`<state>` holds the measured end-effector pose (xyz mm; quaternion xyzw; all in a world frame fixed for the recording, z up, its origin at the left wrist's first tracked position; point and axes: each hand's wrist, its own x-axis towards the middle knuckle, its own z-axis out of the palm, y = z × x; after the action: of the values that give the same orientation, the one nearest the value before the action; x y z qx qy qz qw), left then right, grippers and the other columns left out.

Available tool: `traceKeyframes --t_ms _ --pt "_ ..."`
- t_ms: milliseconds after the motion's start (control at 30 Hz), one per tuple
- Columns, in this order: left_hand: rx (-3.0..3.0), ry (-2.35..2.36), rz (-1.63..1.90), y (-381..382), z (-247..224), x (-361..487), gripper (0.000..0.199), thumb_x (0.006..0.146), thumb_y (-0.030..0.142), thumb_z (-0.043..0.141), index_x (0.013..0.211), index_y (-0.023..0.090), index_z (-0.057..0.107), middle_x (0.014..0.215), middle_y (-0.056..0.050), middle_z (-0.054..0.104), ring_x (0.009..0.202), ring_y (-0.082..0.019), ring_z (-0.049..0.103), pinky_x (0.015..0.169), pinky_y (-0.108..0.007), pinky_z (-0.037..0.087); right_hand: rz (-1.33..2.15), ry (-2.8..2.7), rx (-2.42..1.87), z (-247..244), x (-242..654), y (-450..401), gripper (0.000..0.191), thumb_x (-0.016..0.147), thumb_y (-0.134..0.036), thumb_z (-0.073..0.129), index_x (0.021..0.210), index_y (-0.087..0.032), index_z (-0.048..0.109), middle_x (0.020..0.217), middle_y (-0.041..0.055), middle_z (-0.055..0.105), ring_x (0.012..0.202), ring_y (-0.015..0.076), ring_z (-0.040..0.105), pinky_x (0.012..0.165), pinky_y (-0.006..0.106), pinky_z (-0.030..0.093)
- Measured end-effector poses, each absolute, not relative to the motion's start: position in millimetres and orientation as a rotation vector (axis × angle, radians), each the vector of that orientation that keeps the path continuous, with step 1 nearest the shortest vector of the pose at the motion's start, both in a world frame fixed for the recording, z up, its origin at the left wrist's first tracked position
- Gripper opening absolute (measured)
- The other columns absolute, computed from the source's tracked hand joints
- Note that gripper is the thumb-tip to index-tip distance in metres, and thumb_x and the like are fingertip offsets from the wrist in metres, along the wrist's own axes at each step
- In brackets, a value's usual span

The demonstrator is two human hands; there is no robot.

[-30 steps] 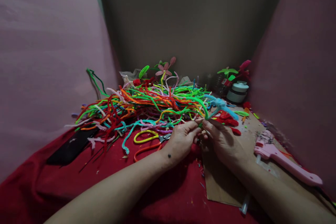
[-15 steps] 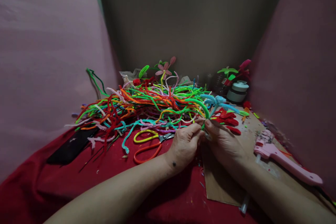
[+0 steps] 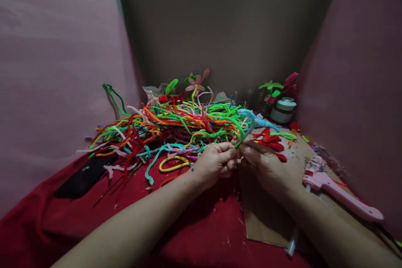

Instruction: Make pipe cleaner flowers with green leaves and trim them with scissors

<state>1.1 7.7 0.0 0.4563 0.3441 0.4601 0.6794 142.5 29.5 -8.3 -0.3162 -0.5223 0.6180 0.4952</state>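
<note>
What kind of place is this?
Probably a small handicraft corner, judging by the tangled heap of multicoloured fuzzy pipe cleaners, the pink, pistol-shaped glue gun and the pink, fuzzy, petalled flower behind the heap.

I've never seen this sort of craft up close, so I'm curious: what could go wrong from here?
The fuzzy green strand between the left hand and right hand curves against the colourful pile, so it might snag. The left forearm partly hides the scissors and could bump them. The pink glue gun lies near the right forearm; if hot, which I can't tell, it might burn.
</note>
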Motion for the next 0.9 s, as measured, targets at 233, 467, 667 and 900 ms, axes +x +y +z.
traceKeyframes --t_ms 233,467,667,900 --pt "0.902 0.5 0.889 11.6 -3.6 -5.2 0.015 0.08 0.026 0.055 0.075 0.012 0.054 0.045 0.008 0.04 0.031 0.001 0.017 0.034 -0.014 0.016 1.78 -1.118 -0.557 -9.0 142.8 33.3 0.022 0.067 -0.021 0.067 0.089 -0.022 0.068 0.079 0.0009 0.068 0.073 0.017 0.06 0.07 0.031 0.045" --pt "0.923 0.435 0.787 8.9 -0.5 -9.5 0.016 0.08 0.029 0.055 0.078 0.014 0.055 0.046 0.01 0.033 0.032 0.0 0.016 0.036 -0.016 0.022 1.784 -1.147 -0.526 -8.9 144.6 33.4 0.013 0.065 -0.021 0.07 0.078 -0.021 0.07 0.069 0.0002 0.066 0.064 0.0145 0.057 0.067 0.029 0.045" --pt "1.522 0.978 1.059 2.8 2.4 1.1 0.019 0.079 0.032 0.053 0.085 0.015 0.059 0.063 0.002 0.053 0.05 -0.006 0.044 0.049 -0.018 0.035 1.7 -1.04 -0.526 -10.8 141.7 33.2 0.014 0.063 -0.018 0.071 0.077 -0.021 0.07 0.078 0.0008 0.068 0.081 0.0183 0.059 0.077 0.033 0.044" --pt "1.541 1.101 1.228 2.9 -3.3 6.2 0.023 0.081 0.028 0.049 0.064 0.014 0.056 0.055 0.004 0.047 0.048 -0.005 0.04 0.047 -0.017 0.032 1.643 -1.055 -0.602 -17.0 140.9 30.7 0.016 0.064 -0.022 0.073 0.08 -0.02 0.069 0.081 0.0001 0.068 0.082 0.0169 0.059 0.08 0.032 0.043"
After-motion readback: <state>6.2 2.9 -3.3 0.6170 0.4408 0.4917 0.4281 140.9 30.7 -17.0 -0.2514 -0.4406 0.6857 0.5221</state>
